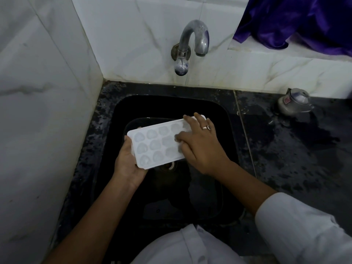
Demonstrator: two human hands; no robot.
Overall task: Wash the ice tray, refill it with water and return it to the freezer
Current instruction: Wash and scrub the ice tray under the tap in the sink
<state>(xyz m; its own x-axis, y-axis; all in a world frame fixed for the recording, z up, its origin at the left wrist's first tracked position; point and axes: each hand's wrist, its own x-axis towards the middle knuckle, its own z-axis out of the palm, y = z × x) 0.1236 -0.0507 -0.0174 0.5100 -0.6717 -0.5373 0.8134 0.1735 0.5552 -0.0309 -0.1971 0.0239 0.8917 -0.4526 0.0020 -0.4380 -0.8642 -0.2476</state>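
A white ice tray with several round cells hangs over the black sink, tilted a little, its long side running left to right. My left hand grips its near left corner from below, thumb on the edge. My right hand, a ring on one finger, lies on the tray's right half with its fingers spread and pressing on the cells. The right end of the tray is hidden under that hand. No water runs from the metal tap on the back wall.
White marble walls close in on the left and behind. A wet black counter lies right of the sink, with a small metal pot near the wall. Purple cloth hangs at the top right. A drain shows under the tray.
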